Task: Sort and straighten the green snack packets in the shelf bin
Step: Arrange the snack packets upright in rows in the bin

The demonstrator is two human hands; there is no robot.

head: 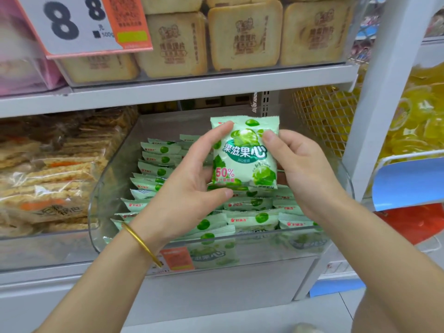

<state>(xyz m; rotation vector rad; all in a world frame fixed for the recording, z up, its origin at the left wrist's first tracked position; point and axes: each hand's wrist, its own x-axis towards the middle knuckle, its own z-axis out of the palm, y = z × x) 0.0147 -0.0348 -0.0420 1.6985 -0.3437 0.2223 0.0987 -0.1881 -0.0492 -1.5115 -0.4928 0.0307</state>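
One green snack packet [245, 155] is held upright, face toward me, above the clear shelf bin [96, 205]. My left hand [185, 188] grips its left edge, fingertip at the top corner and thumb at the bottom. My right hand [300, 169] grips its right edge, with the thumb on the front near the top. Inside the bin, several more green packets [158, 169] stand on edge in a row along the left. Others [254, 217] lie stacked toward the front and right, partly hidden by my hands.
Left of the bin are wrapped rice-cracker packs [52, 179]. The shelf above [168, 90] carries toast-shaped packs [245, 37] and a price sign [72, 22]. A wire mesh divider [319, 111] and yellow sweets [413, 121] lie to the right. An orange label [176, 259] sits on the bin's front.
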